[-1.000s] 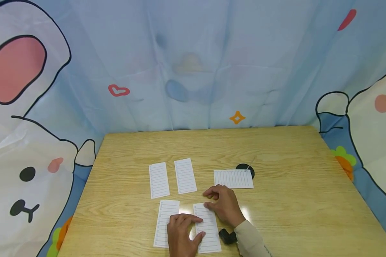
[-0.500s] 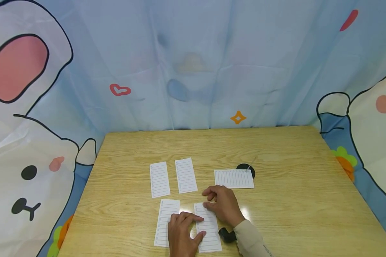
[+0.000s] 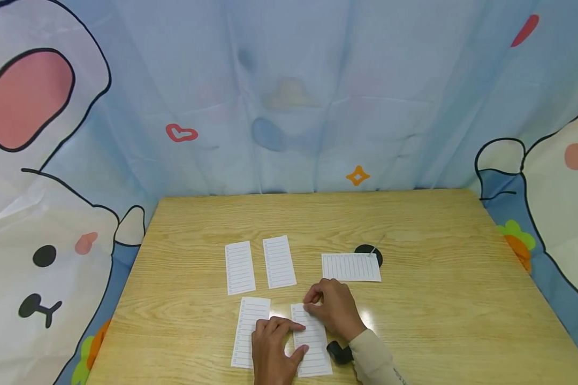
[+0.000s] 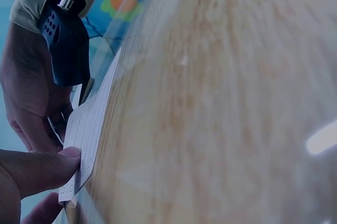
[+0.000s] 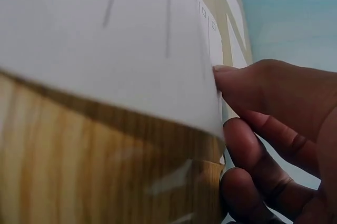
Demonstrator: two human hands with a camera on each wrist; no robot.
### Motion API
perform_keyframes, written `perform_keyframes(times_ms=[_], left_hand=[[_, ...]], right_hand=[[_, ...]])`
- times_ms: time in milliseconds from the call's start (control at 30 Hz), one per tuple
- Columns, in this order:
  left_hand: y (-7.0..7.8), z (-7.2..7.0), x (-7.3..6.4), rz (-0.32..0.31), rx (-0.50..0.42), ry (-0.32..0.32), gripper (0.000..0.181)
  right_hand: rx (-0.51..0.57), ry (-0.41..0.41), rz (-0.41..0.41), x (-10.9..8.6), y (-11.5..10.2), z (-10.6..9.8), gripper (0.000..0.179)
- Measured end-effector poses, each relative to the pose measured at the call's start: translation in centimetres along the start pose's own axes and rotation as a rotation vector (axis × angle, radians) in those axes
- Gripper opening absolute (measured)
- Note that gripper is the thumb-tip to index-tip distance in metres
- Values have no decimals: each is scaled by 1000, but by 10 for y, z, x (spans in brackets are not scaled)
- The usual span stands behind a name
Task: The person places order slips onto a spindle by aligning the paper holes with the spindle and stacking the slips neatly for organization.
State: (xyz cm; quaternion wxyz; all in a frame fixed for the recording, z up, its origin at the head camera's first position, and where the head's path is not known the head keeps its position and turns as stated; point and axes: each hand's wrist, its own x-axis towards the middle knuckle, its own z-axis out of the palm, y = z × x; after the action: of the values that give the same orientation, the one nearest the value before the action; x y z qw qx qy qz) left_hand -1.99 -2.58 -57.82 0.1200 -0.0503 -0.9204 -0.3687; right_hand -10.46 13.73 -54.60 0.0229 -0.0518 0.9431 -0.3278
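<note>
A white lined checklist sheet (image 3: 313, 363) with small tick boxes lies near the front of the table. My left hand (image 3: 272, 350) presses on its left side with thumb and forefinger; the thumb (image 4: 60, 169) lies on the paper in the left wrist view. At the far end, my right hand (image 3: 336, 310) pinches the sheet's edge, its other fingers curled in. In the right wrist view the right thumb (image 5: 247, 82) touches the paper, and the near edge stands slightly off the wood. A second checklist sheet (image 3: 245, 331) lies partly under my left hand.
Two more sheets (image 3: 240, 267) (image 3: 279, 262) lie side by side farther back. A sideways pad of lined sheets (image 3: 349, 267) partly covers a black disc (image 3: 378, 256), with a thin pale stick there. The wooden table (image 3: 438, 310) meets a printed curtain (image 3: 294, 69) behind.
My right forefinger and the fingers beside it have drawn in towards the thumb. The left hand keeps its place on the sheet. The head view has shifted slightly.
</note>
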Motion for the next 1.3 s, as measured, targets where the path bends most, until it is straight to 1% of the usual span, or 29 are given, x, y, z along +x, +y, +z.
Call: perform_keyframes(times_ms=[100,300,467,567,700,900,1067,1200,1300], left_hand=[[0,-1,1,-4,0,-4,47],[0,-2,2,-25,3,-40,45],[0,-3,2,-42,-10,-60,44],[1,-3,2,-50,-16,-71,44],[1,-4,2,-60,-14,-85,43],[1,-5,2,-62,-16,-99,43],[1,-6,1,-53,-19,-89,44],[0,-5,-1,-22,-26,-76,44],[0,-4,-2,-13,-36,-74,45]], right_hand=[[-14,0,-14,0,0,0,26],[-41,-7,-41,0,2,3,29],[-48,-12,-60,-1,3,3,31],[-41,-31,-59,-1,2,0,31],[4,-71,-73,0,1,-4,30],[98,-140,-147,2,8,-7,29],[121,-178,-190,3,12,-14,26],[178,-198,-187,3,15,-20,27],[216,-213,-173,4,19,-23,28]])
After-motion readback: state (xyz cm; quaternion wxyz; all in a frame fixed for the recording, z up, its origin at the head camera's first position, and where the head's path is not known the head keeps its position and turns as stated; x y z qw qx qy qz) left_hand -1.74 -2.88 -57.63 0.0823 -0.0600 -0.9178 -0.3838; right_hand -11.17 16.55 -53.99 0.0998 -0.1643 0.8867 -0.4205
